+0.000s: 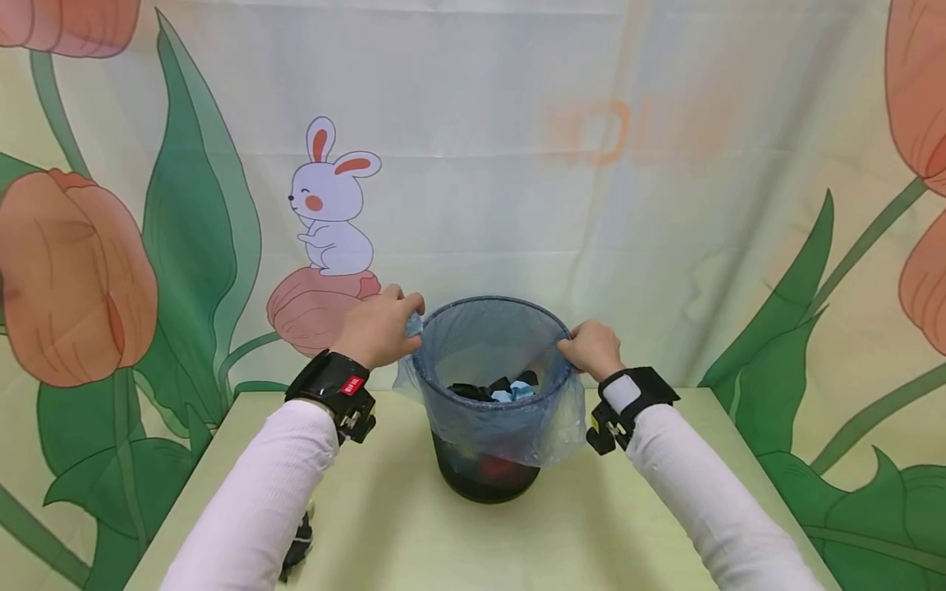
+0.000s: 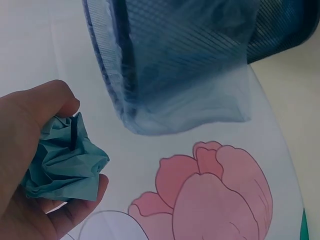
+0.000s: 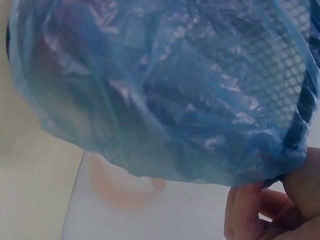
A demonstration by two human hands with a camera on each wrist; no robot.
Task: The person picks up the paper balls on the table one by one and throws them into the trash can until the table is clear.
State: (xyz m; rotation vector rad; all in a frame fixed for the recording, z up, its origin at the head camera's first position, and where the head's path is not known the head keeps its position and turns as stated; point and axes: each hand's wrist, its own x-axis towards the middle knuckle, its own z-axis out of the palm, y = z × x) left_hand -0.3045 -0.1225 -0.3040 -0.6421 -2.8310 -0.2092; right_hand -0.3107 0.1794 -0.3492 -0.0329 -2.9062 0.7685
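Note:
A black mesh trash can, lined with a translucent blue plastic bag, stands on the table. Crumpled black and light-blue pieces lie inside it. My left hand, at the can's left rim, holds a crumpled ball of blue paper between thumb and fingers; the left wrist view shows the ball apart from the bag. On the opposite side my right hand pinches the rim with the bag folded over it. In the right wrist view, the bag's loose edge hangs beside the curled fingers.
A dark crumpled piece lies on the pale table, partly behind the left forearm. Behind the table hangs a cloth backdrop printed with tulips and a rabbit. Both wrists wear black camera straps.

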